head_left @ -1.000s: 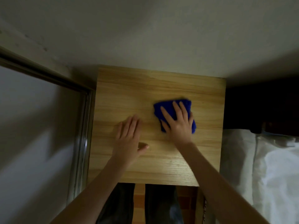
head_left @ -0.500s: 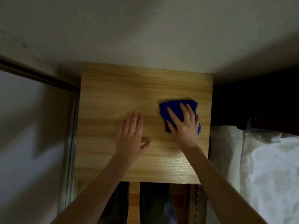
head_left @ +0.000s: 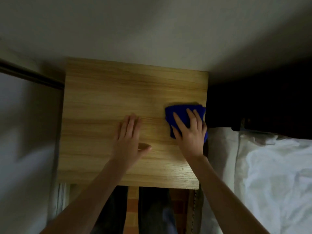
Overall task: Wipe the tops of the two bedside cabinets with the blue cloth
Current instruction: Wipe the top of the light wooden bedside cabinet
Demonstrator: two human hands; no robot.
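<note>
Plainly, the small folded blue cloth (head_left: 181, 110) is a soft, light thing with no stiffness of its own, so I judge it needs a flat palm bearing down on it rather than a pinch, or it will bunch and skid on the smooth wood. It lies at the right edge of the pale wood-grain bedside cabinet (head_left: 118, 92), about midway from front to back. The right hand (head_left: 190, 135) presses it to the surface with spread, nearly straight fingers (head_left: 179, 121) and nothing curled round it. The left hand (head_left: 130, 141) rests flat on the bare surface near the middle, fingers straight and close, thumb out, holding nothing. Much of the cloth is hidden under the palm, and I cannot tell whether its right side hangs over the edge. Beyond that edge is a black recess (head_left: 253, 98) too dark to read, with rumpled white bedding (head_left: 270, 174) in front of it. The second cabinet is not in view, and the dim light hides any dust or damp.
</note>
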